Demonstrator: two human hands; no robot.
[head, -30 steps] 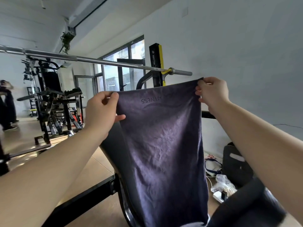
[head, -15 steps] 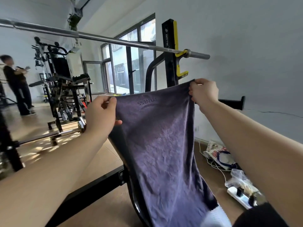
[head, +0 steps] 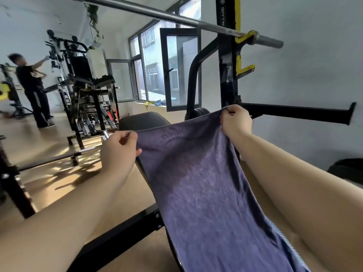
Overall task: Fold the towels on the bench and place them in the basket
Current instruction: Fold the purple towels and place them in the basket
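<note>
In the gym, over the black padded table (head: pixel 143 120), a long purple cloth towel (head: pixel 206 183) is held taut, its far corners pinched by the left hand (head: pixel 117 152) and right hand (head: pixel 234 122), seemingly flattened for folding.

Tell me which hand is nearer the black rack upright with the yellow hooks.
Right. The right hand pinches the towel's corner just below the upright; the left hand holds the other corner, far off to its left.

towel (head: pixel 196 183): "fitness", reversed, near top edge; rack upright (head: pixel 225 79): partial lettering, unclear.
</note>
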